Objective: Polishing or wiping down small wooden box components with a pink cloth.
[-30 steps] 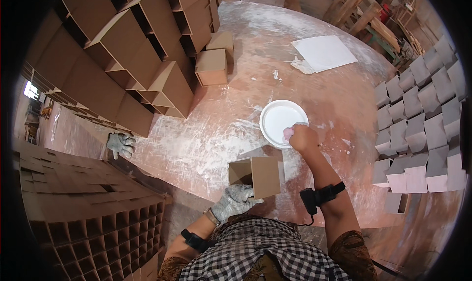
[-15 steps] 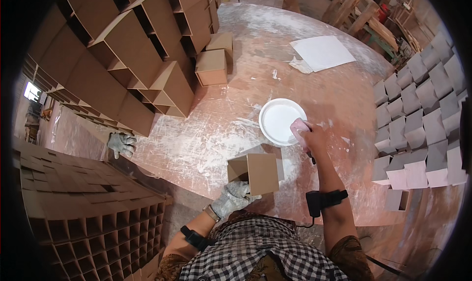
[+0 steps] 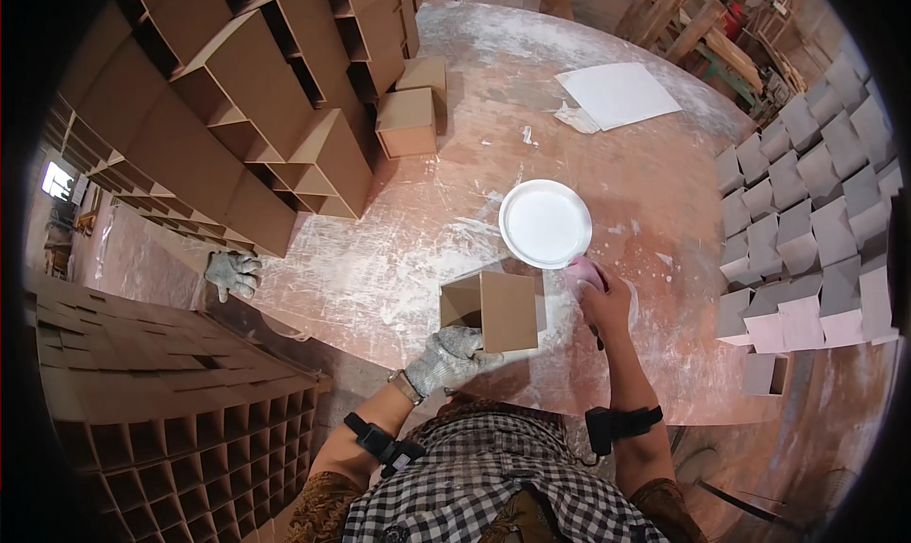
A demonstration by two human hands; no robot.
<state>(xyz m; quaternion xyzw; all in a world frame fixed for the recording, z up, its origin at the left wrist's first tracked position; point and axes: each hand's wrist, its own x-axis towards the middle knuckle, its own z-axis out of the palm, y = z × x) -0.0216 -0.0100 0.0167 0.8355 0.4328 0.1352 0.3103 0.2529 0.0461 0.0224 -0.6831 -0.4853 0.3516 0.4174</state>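
My left hand (image 3: 447, 358), in a pale grey knit glove, grips the lower edge of an open cardboard box (image 3: 510, 312) at the table's near side. The box's hollow end faces left. In my bare right hand (image 3: 605, 306) is a pink pad-like tool (image 3: 584, 274), with a dark handle-like end showing below the fist. Its pink part is at the lower right rim of a round white dish (image 3: 546, 222) with white contents. My fingers hide much of the tool, so its exact kind is unclear.
Tall stacks of brown boxes (image 3: 256, 87) line the left, with two single boxes (image 3: 406, 123) beside them. A loose glove (image 3: 232, 275) lies at the left table edge. A white sheet (image 3: 622, 97) is at the back. Grey-white boxes (image 3: 802, 211) are piled at right; brown compartments (image 3: 199, 458) stand lower left.
My right hand has drawn the pink tool back from inside the dish toward me, to its near rim. My left hand still holds the box in much the same place.
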